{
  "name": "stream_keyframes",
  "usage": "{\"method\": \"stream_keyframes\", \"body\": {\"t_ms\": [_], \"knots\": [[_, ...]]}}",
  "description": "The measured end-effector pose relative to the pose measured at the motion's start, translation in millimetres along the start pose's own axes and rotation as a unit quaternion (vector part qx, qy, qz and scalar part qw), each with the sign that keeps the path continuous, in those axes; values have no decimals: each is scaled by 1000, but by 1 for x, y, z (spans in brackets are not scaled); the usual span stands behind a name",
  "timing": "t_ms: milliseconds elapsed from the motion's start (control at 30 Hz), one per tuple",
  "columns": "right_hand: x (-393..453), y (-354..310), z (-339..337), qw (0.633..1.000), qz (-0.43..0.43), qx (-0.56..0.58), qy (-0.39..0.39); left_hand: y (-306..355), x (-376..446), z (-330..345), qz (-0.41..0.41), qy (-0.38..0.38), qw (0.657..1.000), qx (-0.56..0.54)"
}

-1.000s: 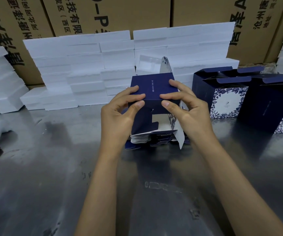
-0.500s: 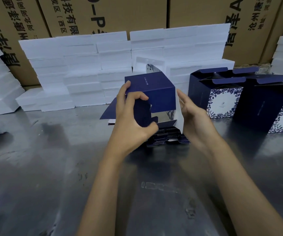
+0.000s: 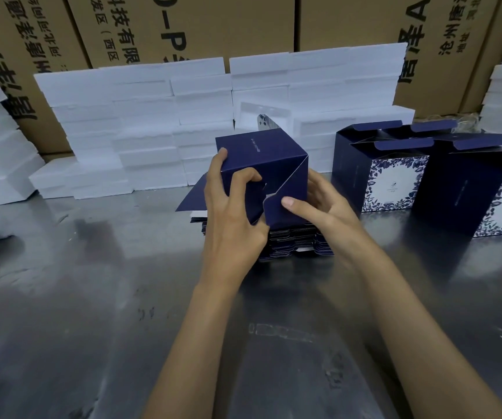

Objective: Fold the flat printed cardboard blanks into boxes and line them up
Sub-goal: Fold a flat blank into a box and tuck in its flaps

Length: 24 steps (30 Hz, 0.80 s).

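- Head view: a shiny grey metal bench (image 3: 92, 297) carries everything; stacked white foam slabs (image 3: 159, 122) stand behind the half-folded navy cardboard box (image 3: 261, 152).
- Finished navy floral-printed boxes (image 3: 391, 173) stand right of it, lined up.
- That box is held above the stack of flat navy blanks (image 3: 298, 240).
- Left hand (image 3: 231, 213) grips its near corner, steadying it.
- Right hand (image 3: 319, 204) presses a flap inward, thumb on it, probably closing the bottom.

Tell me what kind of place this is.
Probably a packing workshop or warehouse: tall brown printed shipping cartons along the back, stacked white foam blocks, and folded navy floral cardboard boxes lined up on a steel worktable.
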State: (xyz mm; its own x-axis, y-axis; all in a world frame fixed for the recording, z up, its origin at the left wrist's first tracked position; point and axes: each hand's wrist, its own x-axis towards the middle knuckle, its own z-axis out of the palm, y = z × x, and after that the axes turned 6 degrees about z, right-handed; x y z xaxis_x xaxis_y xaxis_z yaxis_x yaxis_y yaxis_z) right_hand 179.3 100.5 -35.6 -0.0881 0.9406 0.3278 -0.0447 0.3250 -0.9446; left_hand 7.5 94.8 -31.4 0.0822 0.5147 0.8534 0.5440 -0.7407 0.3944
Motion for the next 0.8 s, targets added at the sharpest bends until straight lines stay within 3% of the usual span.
{"method": "stream_keyframes", "body": {"t_ms": [100, 300, 567, 800], "knots": [[2, 5, 7, 997, -25, -14, 70, -2, 0, -1, -4, 2, 1000, -27], [3, 11, 18, 986, -53, -51, 153, -2, 0, -4, -128, -25, 987, -90], [0, 13, 26, 965, -57, -125, 222, 1, -2, 1, -150, -40, 979, -131], [-3, 11, 29, 945, -73, -162, 274, 6, -3, 4, -124, -30, 987, -99]]}}
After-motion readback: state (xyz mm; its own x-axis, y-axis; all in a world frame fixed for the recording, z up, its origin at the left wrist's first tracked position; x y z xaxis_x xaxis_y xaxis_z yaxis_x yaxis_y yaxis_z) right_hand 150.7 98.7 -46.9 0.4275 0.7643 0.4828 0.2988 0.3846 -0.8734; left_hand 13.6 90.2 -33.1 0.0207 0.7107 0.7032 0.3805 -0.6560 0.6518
